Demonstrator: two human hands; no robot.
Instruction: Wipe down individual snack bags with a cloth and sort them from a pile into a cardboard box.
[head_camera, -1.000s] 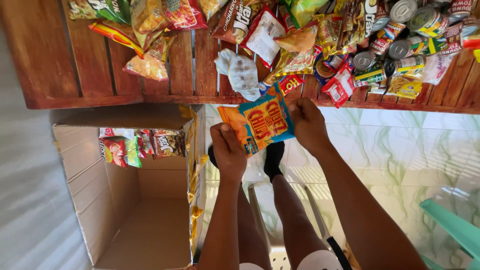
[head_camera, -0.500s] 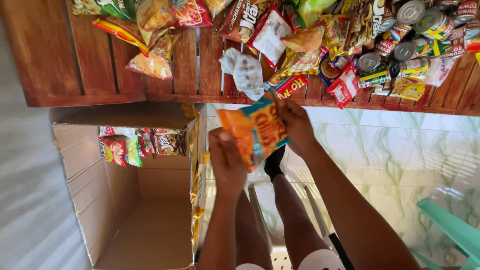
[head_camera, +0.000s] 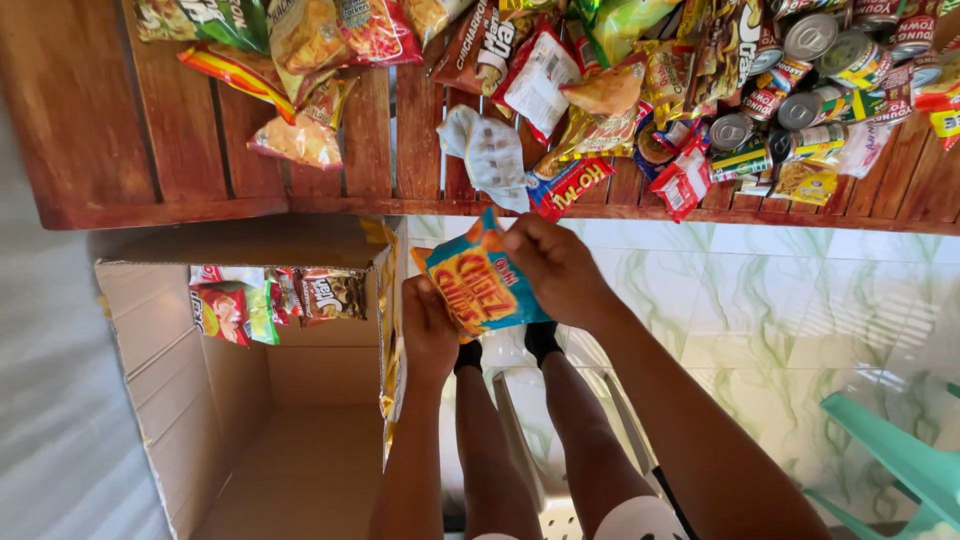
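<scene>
Both my hands hold an orange and blue snack bag (head_camera: 478, 285) in the air just below the edge of the wooden table (head_camera: 140, 150). My left hand (head_camera: 428, 330) grips the bag's lower left side. My right hand (head_camera: 555, 268) pinches its upper right corner. The bag hangs beside the right wall of an open cardboard box (head_camera: 200, 400), which has a few snack packets (head_camera: 265, 300) at its far end. My legs show below my hands.
The table holds a heap of snack bags (head_camera: 560, 90), a white cloth (head_camera: 492, 155) and several tins (head_camera: 830, 60) at the right. A teal plastic chair (head_camera: 900, 460) stands at the lower right on the pale tiled floor.
My hands have carried the orange and blue bag to the left, toward the box wall, and tilted it. The box and table stay put.
</scene>
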